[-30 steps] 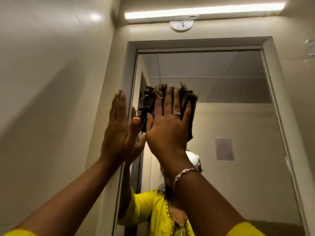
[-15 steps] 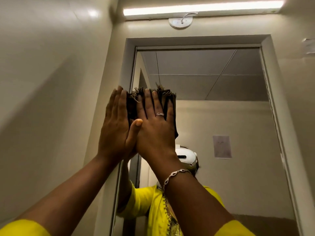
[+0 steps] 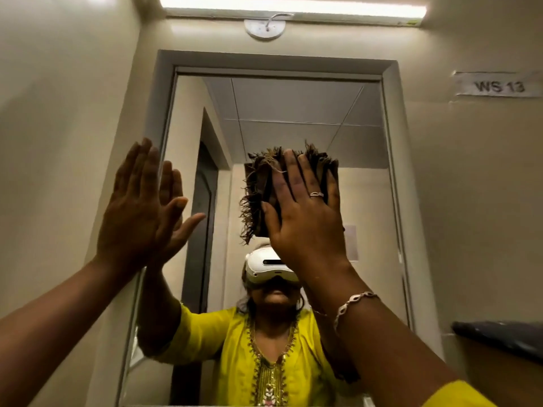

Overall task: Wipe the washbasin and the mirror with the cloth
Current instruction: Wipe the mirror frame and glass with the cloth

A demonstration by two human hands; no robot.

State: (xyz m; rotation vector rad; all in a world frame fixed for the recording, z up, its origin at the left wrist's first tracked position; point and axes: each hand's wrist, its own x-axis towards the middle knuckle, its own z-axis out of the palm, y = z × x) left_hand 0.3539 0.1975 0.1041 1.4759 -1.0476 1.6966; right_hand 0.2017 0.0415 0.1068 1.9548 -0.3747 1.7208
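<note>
A tall mirror (image 3: 367,201) in a grey frame fills the wall ahead. My right hand (image 3: 305,218) lies flat, fingers up, and presses a dark brown frayed cloth (image 3: 258,201) against the glass near the mirror's middle. My left hand (image 3: 138,207) is flat with its fingers apart, resting on the mirror's left frame edge, and holds nothing. The glass reflects a person in a yellow top with a white headset. The washbasin is out of view.
A tube light (image 3: 293,7) and a round ceiling fitting (image 3: 264,29) sit above the mirror. A "WS 13" label (image 3: 499,86) is on the right wall. A dark-topped box (image 3: 499,342) juts out at the lower right. A plain wall stands close on the left.
My right hand has slid the cloth to the right, from the mirror's left edge toward its middle. My left hand stayed on the left frame edge. The view has tilted down.
</note>
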